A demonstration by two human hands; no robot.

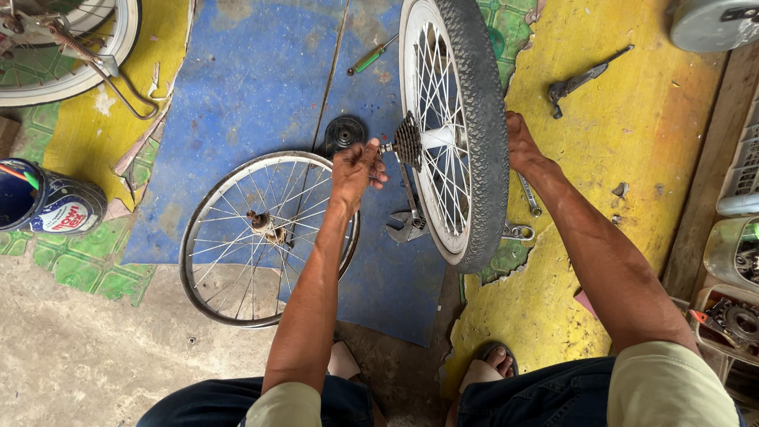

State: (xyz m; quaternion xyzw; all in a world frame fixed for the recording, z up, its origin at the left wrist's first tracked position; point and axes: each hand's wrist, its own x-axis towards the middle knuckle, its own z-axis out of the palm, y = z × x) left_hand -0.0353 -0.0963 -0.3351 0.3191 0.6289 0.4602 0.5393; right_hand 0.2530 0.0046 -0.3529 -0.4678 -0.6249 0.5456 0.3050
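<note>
At the centre of the blue mat [253, 87], the tyred wheel [466, 134] stands upright on its tread, white rim and spokes facing left, with the rusty sprocket cluster [408, 141] mounted on its hub. My left hand [357, 168] is at the axle end [386, 148] just left of the cluster, fingertips bunched and pinching there; whether they grip a nut or the bare axle I cannot tell, the part being too small. My right hand [522, 142] is pressed against the far side of the tyre, steadying it; the fingers are hidden behind the rubber, so their spread is not visible.

Below the cluster, an adjustable wrench [406, 223] lies on the mat, partly behind the rim. Two spanners [528, 207] lie on the yellow mat [632, 142] just right of the tyre. Left of my left forearm, a bare rim with spokes [253, 237] lies flat, half on the mat, half on concrete. A black round disc [345, 133] sits just above it. A green-handled screwdriver [371, 55] lies further up on the mat. A crank arm [585, 79] lies well to the right on the yellow mat. A blue tin [47, 202] stands at far left. Another wheel [63, 47] occupies the top left corner.
</note>
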